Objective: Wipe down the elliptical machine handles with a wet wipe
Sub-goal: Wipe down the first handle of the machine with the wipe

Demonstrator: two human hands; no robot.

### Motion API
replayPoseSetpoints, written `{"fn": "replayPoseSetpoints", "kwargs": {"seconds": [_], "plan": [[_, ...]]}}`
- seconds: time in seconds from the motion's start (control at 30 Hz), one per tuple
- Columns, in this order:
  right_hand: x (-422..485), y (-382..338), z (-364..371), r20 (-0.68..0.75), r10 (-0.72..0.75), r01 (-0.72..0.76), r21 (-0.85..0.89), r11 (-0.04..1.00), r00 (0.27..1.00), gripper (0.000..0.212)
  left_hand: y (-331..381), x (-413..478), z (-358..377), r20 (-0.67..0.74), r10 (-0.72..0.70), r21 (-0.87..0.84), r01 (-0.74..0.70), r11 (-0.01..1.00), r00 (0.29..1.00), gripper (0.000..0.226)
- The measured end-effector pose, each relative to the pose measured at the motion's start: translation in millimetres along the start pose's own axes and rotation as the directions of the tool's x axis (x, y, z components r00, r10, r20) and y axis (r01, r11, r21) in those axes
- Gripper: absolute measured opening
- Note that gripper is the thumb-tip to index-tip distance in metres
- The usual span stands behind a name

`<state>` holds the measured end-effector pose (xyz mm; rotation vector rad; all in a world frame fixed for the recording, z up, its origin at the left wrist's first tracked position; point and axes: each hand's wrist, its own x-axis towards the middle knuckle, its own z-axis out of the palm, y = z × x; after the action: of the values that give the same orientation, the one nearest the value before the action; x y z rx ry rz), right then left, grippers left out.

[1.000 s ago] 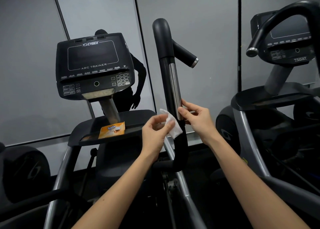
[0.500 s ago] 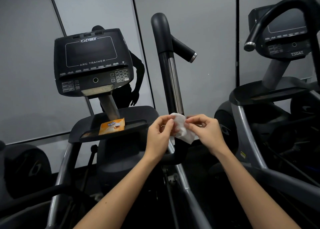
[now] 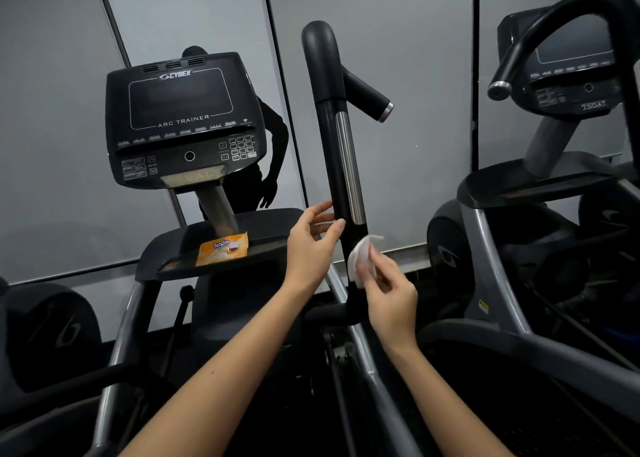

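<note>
A tall black handle [image 3: 330,134] with a silver strip rises in the middle of the view, a short side grip branching off to its right. My right hand [image 3: 389,294] pinches a crumpled white wet wipe [image 3: 362,257] and presses it against the handle's lower right side. My left hand [image 3: 313,245] is just left of the handle, fingers spread, fingertips touching or almost touching the bar, holding nothing.
The black console [image 3: 180,120] stands at left, above a tray [image 3: 166,248] holding an orange wipes packet [image 3: 223,248]. A second machine [image 3: 561,86] with a curved black handle stands at right. Grey wall panels are behind.
Both hands held the wipe together half a second ago. My left hand has let go and moved up to the handle; my right hand has brought the wipe onto the bar.
</note>
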<state>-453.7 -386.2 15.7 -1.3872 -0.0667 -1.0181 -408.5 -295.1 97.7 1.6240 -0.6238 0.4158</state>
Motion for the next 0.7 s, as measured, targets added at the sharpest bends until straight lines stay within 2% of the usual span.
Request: {"fn": "replayPoseSetpoints", "kwargs": {"seconds": [0.23, 0.3, 0.37, 0.47, 0.6, 0.7], "plan": [[5.5, 0.2, -2.3, 0.012, -0.118, 0.118, -0.110, 0.987, 0.993, 0.039, -1.8, -2.7, 2.3, -0.014, 0.002, -0.023, -0.002, 1.000, 1.000, 0.034], [15.4, -6.4, 7.7, 0.004, -0.065, 0.065, -0.094, 0.993, 0.998, 0.035, -1.8, -3.3, 2.3, -0.018, 0.006, -0.022, -0.006, 1.000, 1.000, 0.035], [25.1, -9.5, 12.2, -0.005, 0.078, -0.078, -0.024, 0.997, 0.997, 0.029, -2.4, -3.5, 1.1, -0.012, 0.012, -0.021, -0.012, 1.000, 1.000, 0.036], [32.2, -6.0, 4.9, 0.053, 0.202, -0.202, -0.009, 0.979, 0.978, 0.022, -3.4, -3.8, -0.5, 0.006, 0.026, -0.009, -0.026, 1.000, 1.000, 0.038], [20.9, 2.6, -11.2, 0.083, 0.169, -0.165, -0.056, 0.985, 0.982, 0.028, -7.3, -6.7, -0.9, 0.007, 0.041, 0.001, -0.041, 0.999, 0.999, 0.037], [1.4, 5.1, -13.4, 0.003, 0.089, -0.089, -0.058, 0.994, 0.996, 0.022, -9.3, -9.4, -0.1, -0.004, 0.046, 0.002, -0.046, 0.999, 0.999, 0.036]]}}
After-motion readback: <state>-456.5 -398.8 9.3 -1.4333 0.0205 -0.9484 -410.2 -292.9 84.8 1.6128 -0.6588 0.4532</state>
